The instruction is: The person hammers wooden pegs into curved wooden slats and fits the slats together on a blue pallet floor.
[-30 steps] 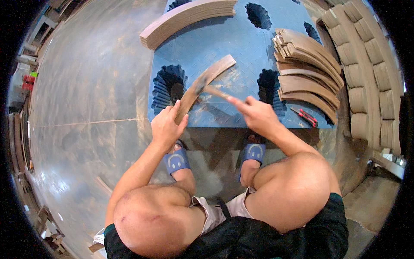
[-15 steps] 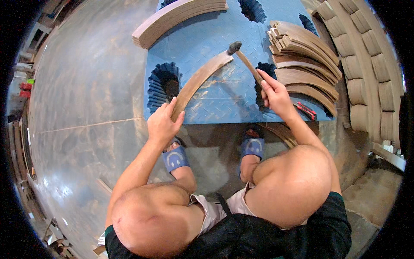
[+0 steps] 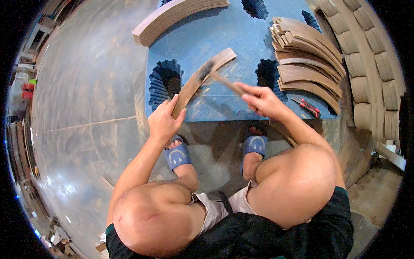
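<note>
My left hand (image 3: 165,122) grips the near end of a curved wooden strip (image 3: 188,88), which lies slantwise over the blue plastic pallet (image 3: 233,101). In my right hand (image 3: 264,102) is a hammer (image 3: 225,83), held by its wooden handle. Its dark head is smeared by motion and is over the middle of the strip; whether it touches the wood I cannot tell. The strip's far end reaches up to the right, beyond the hammer head.
A stack of curved wooden pieces (image 3: 181,19) lies at the pallet's far left. More curved strips (image 3: 308,60) are piled at its right, with a red utility knife (image 3: 308,108) nearer me. Bundled wooden pieces (image 3: 360,90) stand farther right. The pallet has deep ribbed holes (image 3: 166,82).
The hammer head has moved from the strip's far end down and left to its middle. My right hand has shifted left and nearer, while my left hand keeps its hold.
</note>
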Available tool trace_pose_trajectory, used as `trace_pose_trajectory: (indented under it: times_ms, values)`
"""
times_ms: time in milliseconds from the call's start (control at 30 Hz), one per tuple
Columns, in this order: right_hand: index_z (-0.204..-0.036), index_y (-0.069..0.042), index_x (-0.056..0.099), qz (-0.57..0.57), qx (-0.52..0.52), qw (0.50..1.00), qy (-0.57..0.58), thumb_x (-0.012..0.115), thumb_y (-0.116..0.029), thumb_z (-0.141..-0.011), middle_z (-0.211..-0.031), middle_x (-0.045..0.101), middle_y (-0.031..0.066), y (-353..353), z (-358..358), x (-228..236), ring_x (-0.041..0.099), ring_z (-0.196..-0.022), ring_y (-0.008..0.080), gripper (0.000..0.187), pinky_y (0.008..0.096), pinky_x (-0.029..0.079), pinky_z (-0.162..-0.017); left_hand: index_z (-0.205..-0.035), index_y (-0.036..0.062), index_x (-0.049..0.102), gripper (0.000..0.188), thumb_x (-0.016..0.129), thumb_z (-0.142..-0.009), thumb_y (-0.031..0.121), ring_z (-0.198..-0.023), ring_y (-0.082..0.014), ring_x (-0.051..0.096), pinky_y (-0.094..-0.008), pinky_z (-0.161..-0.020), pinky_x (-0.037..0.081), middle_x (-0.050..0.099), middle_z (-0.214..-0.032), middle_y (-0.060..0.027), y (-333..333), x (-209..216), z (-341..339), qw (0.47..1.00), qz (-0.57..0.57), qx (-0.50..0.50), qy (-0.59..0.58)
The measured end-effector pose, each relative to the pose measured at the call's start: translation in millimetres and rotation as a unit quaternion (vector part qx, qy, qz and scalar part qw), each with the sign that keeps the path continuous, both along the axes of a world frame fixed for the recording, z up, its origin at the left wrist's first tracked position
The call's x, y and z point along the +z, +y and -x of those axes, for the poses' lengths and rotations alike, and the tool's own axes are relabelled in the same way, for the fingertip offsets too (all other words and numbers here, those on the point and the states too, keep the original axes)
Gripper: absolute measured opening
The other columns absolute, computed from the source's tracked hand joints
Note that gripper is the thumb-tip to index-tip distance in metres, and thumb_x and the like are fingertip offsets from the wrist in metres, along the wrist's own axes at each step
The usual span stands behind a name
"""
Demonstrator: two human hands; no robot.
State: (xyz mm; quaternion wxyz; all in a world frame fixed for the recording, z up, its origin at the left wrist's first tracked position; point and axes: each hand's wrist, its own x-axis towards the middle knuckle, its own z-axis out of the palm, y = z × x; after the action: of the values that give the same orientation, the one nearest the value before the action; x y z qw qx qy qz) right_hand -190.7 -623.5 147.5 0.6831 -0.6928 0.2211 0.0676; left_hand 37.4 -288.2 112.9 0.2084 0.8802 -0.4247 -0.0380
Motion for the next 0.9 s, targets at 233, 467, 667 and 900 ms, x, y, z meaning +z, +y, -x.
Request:
trace_pose_trajectory:
  times_ms: [233,467,667,900]
  values:
    - [-0.172,-0.018,0.061,0.066,-0.128,0.989,0.035,0.070,-0.024,-0.119,-0.076,0.060,-0.0052,-6.5,-4.3,-12.6,0.051,-0.059,0.0034,0.054,0.0252,0.046,-0.054,-0.155,0.0110,0.072,0.063,0.085,-0.101,0.041,-0.105,-0.0336,0.078,-0.0444,-0.087,0.062,0.078,-0.112,-0.0113,-6.5,-2.6,0.0,1.000,0.007,-0.005,0.009]
    - [-0.160,-0.040,0.071,0.465,0.150,0.860,-0.146,0.077,-0.018,-0.104,-0.096,0.070,0.0107,60.1,0.7,1.5,0.076,-0.091,0.0352,0.060,0.0507,0.062,-0.073,-0.155,0.0114,0.072,0.063,0.087,-0.099,0.038,-0.107,-0.0352,0.078,-0.0454,-0.088,0.062,0.077,-0.111,-0.0119,-0.2,-3.4,-2.7,1.000,0.011,-0.007,0.005]
    - [-0.160,-0.043,0.069,0.525,0.119,0.829,-0.150,0.076,-0.016,-0.103,-0.096,0.066,0.0109,70.1,-2.0,-2.4,0.073,-0.086,0.0347,0.063,0.0498,0.061,-0.070,-0.154,0.0123,0.073,0.063,0.088,-0.098,0.038,-0.107,-0.0347,0.078,-0.0454,-0.089,0.062,0.078,-0.112,-0.0117,-2.6,2.1,-0.5,1.000,0.003,0.006,0.030]
    - [-0.164,-0.038,0.067,0.541,-0.127,0.832,0.015,0.070,-0.017,-0.110,-0.103,0.073,0.0193,-17.4,25.9,-5.6,0.076,-0.094,0.0426,0.059,0.0515,0.062,-0.080,-0.150,0.0112,0.075,0.061,0.087,-0.097,0.039,-0.102,-0.0307,0.078,-0.0446,-0.084,0.063,0.077,-0.106,-0.0088,-10.0,-3.6,1.9,0.998,0.053,-0.018,-0.023]
